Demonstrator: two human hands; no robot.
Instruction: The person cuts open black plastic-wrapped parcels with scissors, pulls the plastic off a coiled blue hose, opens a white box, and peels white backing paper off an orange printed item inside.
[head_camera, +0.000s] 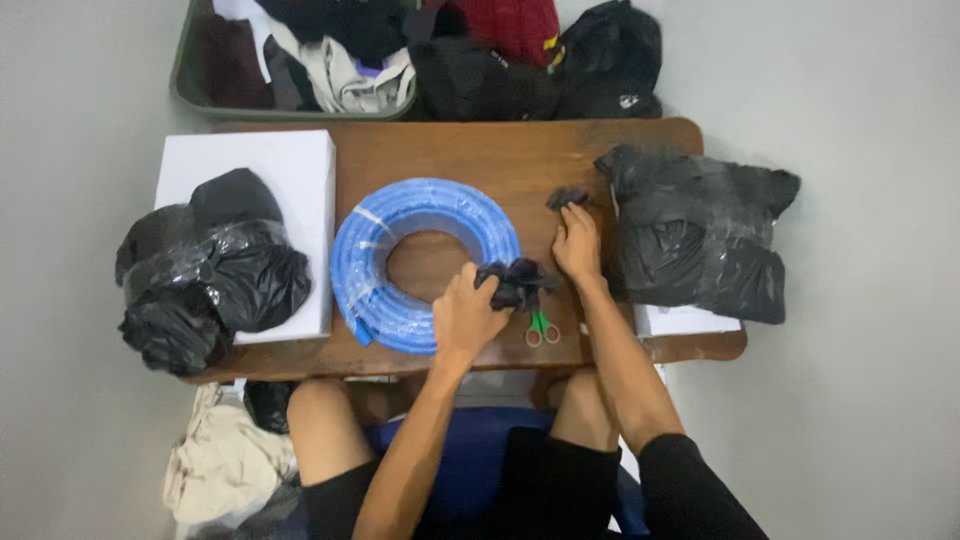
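Note:
A coil of blue hose (400, 240) lies in the middle of a brown wooden table (460, 150). My left hand (465, 315) rests on the coil's near right edge and grips a crumpled black plastic piece (515, 282). My right hand (578, 245) lies just right of the coil, fingers touching a small black scrap (568, 197) on the table. Green-handled scissors (541, 326) lie near the table's front edge, partly under the black piece.
A full black plastic bag (700, 235) sits on the table's right end over a white box (680, 320). Another black bag (210, 270) rests on a white box (290, 170) at the left. A green bin of clothes (190, 85) stands behind the table.

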